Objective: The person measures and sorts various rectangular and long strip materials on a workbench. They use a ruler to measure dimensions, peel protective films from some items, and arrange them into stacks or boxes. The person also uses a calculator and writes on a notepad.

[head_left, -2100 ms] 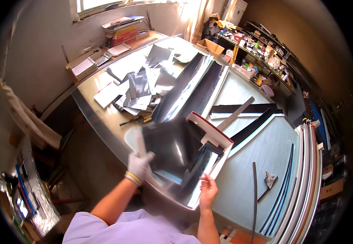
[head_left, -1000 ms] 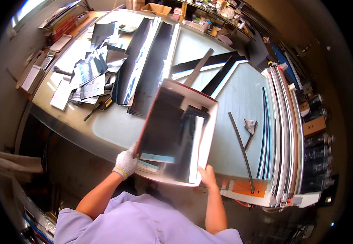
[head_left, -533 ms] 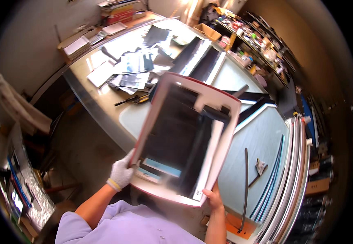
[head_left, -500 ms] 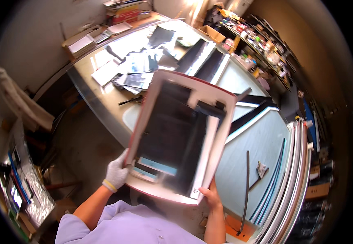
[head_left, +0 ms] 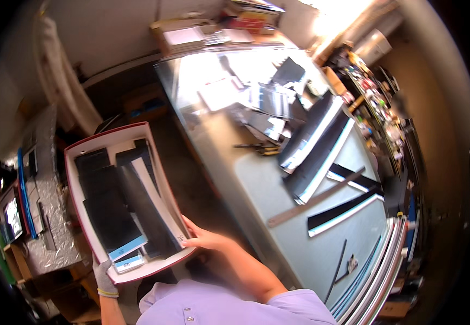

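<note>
While the bulk of the white-walled box (head_left: 158, 265), red on its outside, sits in the left half of the frame, two hands grip it near its lower edge. The left hand (head_left: 104, 275), in a pale glove with a yellow cuff, is at the lower left corner; its fingers are closed on the box's wall, though part of them is hidden. The right hand (head_left: 200, 238), bare, has the lower right corner, its fingers bent only partway, with the box's edge between thumb and forefinger. The box is tilted in the frame and well apart from the pale surface (head_left: 262, 187) at centre right.

Inside the box, flat dark sheets (head_left: 107, 203) overlap one another on the left. Two light blue labels (head_left: 127, 247) show close to the lower end, and a long white strip (head_left: 151, 187) runs down the right side, its lower end just beside the right thumb.

On the surface, a loose pile of dark and glossy pieces (head_left: 270, 103) lies toward the top of the frame, with a black-and-yellow tool (head_left: 267, 148) just below it. Long dark sheets with white edges (head_left: 322, 168) slant to the right of the pile, and a grey-brown straight bar (head_left: 316, 197) lies diagonally beneath them. Long rolls (head_left: 378, 276) line the lower right. At the far left stands a silvery wrapped panel (head_left: 56, 238).
</note>
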